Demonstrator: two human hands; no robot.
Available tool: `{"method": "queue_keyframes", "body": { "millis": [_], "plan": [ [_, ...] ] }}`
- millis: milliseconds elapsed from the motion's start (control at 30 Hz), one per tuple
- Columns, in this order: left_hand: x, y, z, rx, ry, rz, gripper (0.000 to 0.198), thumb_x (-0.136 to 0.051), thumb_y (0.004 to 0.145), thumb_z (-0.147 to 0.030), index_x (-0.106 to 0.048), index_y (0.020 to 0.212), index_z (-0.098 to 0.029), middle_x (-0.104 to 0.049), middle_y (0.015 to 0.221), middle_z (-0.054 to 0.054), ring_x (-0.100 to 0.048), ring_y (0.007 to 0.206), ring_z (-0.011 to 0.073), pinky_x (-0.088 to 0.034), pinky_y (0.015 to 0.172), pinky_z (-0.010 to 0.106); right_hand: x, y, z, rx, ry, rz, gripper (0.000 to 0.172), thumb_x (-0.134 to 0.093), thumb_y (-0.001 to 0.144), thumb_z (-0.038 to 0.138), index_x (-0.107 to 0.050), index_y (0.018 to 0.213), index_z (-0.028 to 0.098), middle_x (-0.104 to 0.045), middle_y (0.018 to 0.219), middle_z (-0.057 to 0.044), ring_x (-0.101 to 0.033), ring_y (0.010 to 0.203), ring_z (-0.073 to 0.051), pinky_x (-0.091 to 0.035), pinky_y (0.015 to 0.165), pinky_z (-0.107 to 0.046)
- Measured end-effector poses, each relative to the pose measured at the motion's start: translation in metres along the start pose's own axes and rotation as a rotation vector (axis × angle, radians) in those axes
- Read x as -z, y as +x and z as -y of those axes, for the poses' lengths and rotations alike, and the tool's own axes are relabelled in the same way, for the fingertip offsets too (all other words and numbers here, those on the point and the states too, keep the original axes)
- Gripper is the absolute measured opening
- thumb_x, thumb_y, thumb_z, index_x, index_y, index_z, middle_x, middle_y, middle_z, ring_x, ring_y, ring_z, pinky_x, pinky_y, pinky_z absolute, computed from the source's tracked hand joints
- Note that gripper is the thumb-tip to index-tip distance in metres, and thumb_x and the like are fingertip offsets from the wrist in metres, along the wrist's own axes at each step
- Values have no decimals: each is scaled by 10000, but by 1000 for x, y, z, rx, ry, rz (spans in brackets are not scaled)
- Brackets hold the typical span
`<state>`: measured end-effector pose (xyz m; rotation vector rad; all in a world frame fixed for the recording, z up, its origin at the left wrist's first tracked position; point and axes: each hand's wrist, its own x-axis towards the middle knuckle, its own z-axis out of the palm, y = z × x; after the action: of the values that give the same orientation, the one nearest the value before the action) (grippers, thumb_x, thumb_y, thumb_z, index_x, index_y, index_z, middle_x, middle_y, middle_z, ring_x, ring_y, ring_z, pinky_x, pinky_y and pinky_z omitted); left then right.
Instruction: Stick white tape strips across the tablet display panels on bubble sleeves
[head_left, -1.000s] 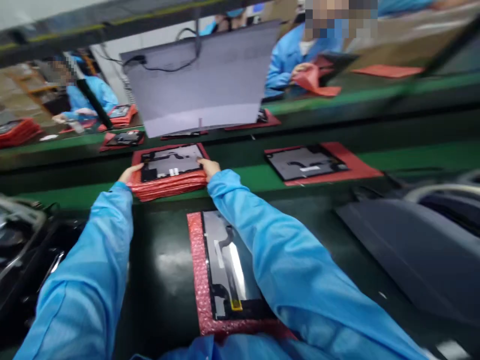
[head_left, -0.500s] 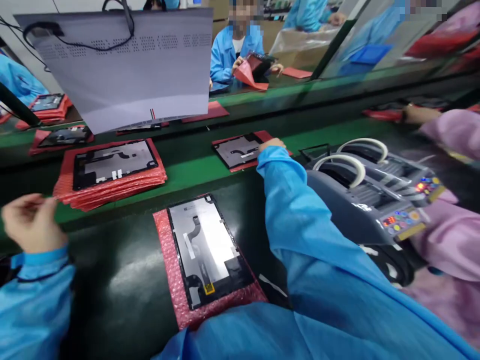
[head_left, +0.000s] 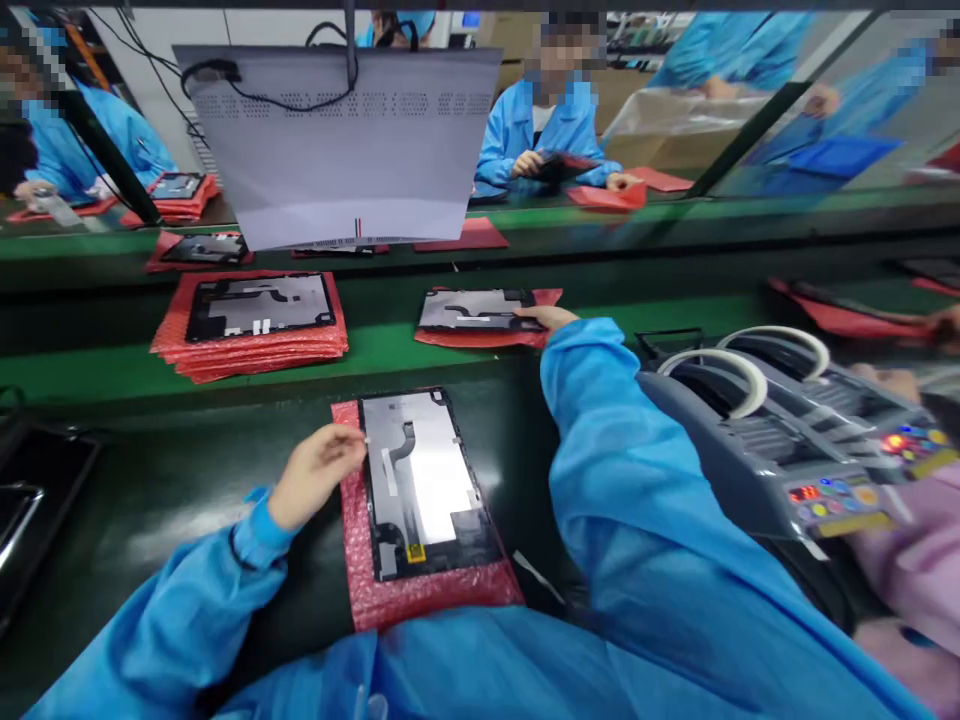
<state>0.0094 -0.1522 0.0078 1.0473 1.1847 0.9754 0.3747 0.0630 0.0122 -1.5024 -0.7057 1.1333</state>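
A dark display panel (head_left: 424, 480) with a flex cable lies back up on a red bubble-wrap sheet (head_left: 420, 600) on the dark bench right before me. My left hand (head_left: 319, 470) is at this panel's left edge, its fingers curled in a pinch on the edge. My right arm reaches out to the green belt, where my right hand (head_left: 551, 318) lies with stretched fingers on the right end of a second panel (head_left: 472, 308). That panel rests on its own red sheet (head_left: 480, 338).
A stack of red sheets (head_left: 255, 350) topped by a panel sits on the green belt (head_left: 390, 352) at left. A grey monitor back (head_left: 352, 140) hangs above. A grey tape machine (head_left: 787, 440) stands right, beside a pink-sleeved co-worker (head_left: 911, 540). People in blue work across the belt.
My left hand has come down from the far left to the near panel's left edge. My right hand stays on the far panel, which has turned more crosswise with its sheet.
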Motion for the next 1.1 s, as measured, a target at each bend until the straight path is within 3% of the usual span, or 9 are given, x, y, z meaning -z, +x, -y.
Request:
{"method": "queue_keyframes", "body": {
  "millis": [67,167,267,400,533,800,967,1033,1100],
  "plan": [
    [-24,19,-5,183,-202,167,343,-808,602,-331,-654,865,-175,-687,837,80,-660,743,192,-532,783,344,-24,-35,-6,-113,90,71,129,-518,734,22,-566,707,138,-638,585,-30,-622,568,-163,-570,614,-359],
    [-56,51,-10,434,-475,208,444,-749,670,-472,-611,897,-117,-678,884,155,-677,885,257,-521,864,376,-58,-105,-22,-133,313,97,129,-497,735,61,-570,697,161,-637,591,4,-638,626,-144,-574,681,-311],
    [-70,70,-10,357,-709,90,459,-648,762,-517,-600,968,-110,-689,889,141,-645,1017,273,-499,933,380,-73,-190,-47,-59,416,42,71,-592,674,115,-586,695,183,-662,650,25,-658,705,-145,-572,728,-289],
    [-52,62,-2,296,-734,-70,213,-594,850,-291,-615,931,-96,-706,731,76,-678,925,235,-495,954,395,-66,-300,-89,17,447,72,254,-737,575,234,-642,810,211,-713,840,11,-662,929,-195,-546,870,-342],
    [-18,36,11,268,-541,-34,128,-646,733,-70,-641,861,-70,-677,610,42,-696,748,218,-525,898,413,-48,-368,-116,-164,443,138,353,-776,542,351,-672,867,260,-723,881,14,-658,971,-240,-539,893,-402],
    [-2,17,17,242,-258,90,192,-722,575,-15,-669,746,-84,-696,679,64,-672,702,209,-536,831,389,0,-388,-136,-249,402,222,379,-756,580,470,-653,892,281,-722,762,17,-698,802,-230,-591,627,-353],
    [3,20,19,12,224,-144,326,-800,462,-89,-638,738,-145,-689,785,43,-636,955,282,-467,939,389,40,-396,-144,-399,46,585,262,-773,582,414,-646,653,195,-673,572,-23,-620,468,-141,-490,423,-227],
    [5,19,23,-53,371,-223,488,-814,441,-117,-619,887,-159,-678,857,37,-614,1011,280,-432,979,398,68,-387,-140,-294,-36,480,237,-782,572,360,-657,663,180,-636,505,-10,-549,383,-107,-414,355,-191],
    [6,15,27,-89,494,-264,647,-796,511,-184,-541,1104,-148,-661,891,46,-625,969,259,-437,962,406,100,-370,-132,-75,21,103,200,-770,586,319,-631,634,184,-555,419,32,-477,339,-74,-351,325,-162]
  ]
}}
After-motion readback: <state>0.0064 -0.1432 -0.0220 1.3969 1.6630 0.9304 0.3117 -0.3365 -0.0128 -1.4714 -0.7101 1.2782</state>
